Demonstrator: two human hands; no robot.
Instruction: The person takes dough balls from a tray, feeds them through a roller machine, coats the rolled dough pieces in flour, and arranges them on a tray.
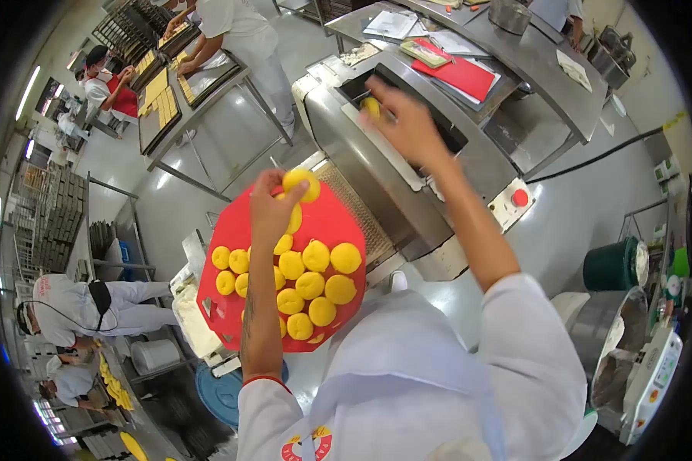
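My left hand (271, 209) pinches a yellow dough ball (301, 185) above the far edge of a red tray (227, 223). Another yellow piece shows just under that hand. Several round yellow dough balls (310, 285) lie on the tray, some partly covered by my left forearm. Over the dark opening of a steel machine (346, 146), my right hand (407, 123) is blurred by motion. A yellow dough piece (371, 107) shows between its thumb and fingers; whether they grip it, I cannot tell.
A red stop button (520, 198) sits on the machine's near right side. Behind it, a steel table (546, 84) carries papers and a red folder (461, 77). Co-workers stand at a tray table (200, 115) and on the left. A green bin (611, 265) stands at right.
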